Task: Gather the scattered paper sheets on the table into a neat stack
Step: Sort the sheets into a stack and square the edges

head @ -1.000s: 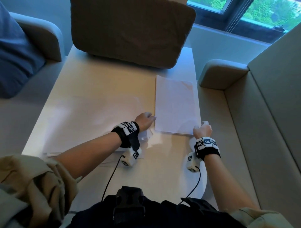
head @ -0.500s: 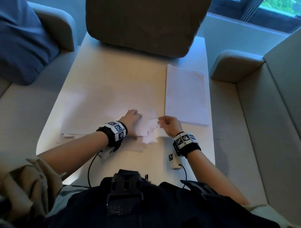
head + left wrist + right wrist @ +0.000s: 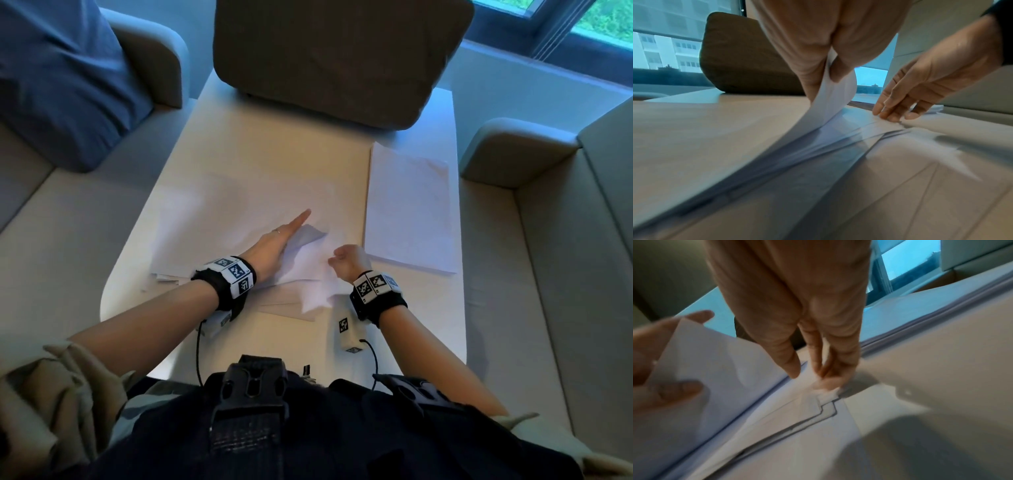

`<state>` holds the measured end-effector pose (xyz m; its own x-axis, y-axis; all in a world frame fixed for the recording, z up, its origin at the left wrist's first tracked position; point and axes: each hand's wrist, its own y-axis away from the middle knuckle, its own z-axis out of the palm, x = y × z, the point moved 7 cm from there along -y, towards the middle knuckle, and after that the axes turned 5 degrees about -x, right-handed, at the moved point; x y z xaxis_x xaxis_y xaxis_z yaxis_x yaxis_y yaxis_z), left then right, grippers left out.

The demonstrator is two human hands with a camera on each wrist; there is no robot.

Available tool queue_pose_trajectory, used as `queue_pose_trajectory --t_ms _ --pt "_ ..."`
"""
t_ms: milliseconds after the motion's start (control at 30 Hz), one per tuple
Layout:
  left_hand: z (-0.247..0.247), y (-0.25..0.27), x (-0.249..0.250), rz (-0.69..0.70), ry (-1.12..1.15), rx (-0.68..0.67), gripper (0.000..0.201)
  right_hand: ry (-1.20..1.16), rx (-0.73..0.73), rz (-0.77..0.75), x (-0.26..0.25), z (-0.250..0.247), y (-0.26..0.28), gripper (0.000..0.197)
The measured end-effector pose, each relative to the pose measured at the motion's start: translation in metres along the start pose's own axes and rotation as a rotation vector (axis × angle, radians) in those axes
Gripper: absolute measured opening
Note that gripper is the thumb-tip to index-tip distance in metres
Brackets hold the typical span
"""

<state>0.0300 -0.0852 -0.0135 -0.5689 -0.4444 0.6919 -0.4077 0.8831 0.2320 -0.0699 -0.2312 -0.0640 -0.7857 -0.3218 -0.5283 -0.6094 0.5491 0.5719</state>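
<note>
A loose, fanned pile of white sheets (image 3: 219,226) lies in the middle of the pale table (image 3: 267,147). My left hand (image 3: 284,236) pinches the top sheet (image 3: 830,104) between thumb and fingers, and the sheet's right edge curls up off the pile. My right hand (image 3: 349,262) sits just right of it. Its fingertips (image 3: 793,371) point down onto the stepped corners of the lower sheets (image 3: 818,407). A squared stack of paper (image 3: 407,212) lies at the table's right side, touched by neither hand.
A large brown cushion (image 3: 335,51) lies across the table's far end. A blue cushion (image 3: 51,68) rests on the sofa at the left, and grey sofa arms (image 3: 513,147) flank the table. Cables run from both wrists to my lap.
Both hands left the squared stack's near edge and moved left to the loose pile. The left hand then stretched forward and lifted the top sheet's edge.
</note>
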Motion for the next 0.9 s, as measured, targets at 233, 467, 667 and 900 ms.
queue_pose_trajectory --t_ms 233,467,667,900 --pt "0.002 0.010 0.004 0.050 -0.097 -0.053 0.110 0.102 0.125 -0.013 -0.006 -0.008 0.003 0.058" --pt "0.005 0.005 -0.010 0.096 -0.168 -0.016 0.061 0.047 0.108 0.045 -0.010 -0.012 -0.003 0.054" --pt "0.010 0.004 -0.008 -0.003 -0.262 -0.060 0.062 -0.570 -0.103 -0.146 -0.048 0.002 0.008 0.042" --pt "-0.015 -0.003 -0.032 -0.176 -0.083 0.065 0.053 -0.542 -0.032 -0.207 -0.056 -0.023 0.003 0.034"
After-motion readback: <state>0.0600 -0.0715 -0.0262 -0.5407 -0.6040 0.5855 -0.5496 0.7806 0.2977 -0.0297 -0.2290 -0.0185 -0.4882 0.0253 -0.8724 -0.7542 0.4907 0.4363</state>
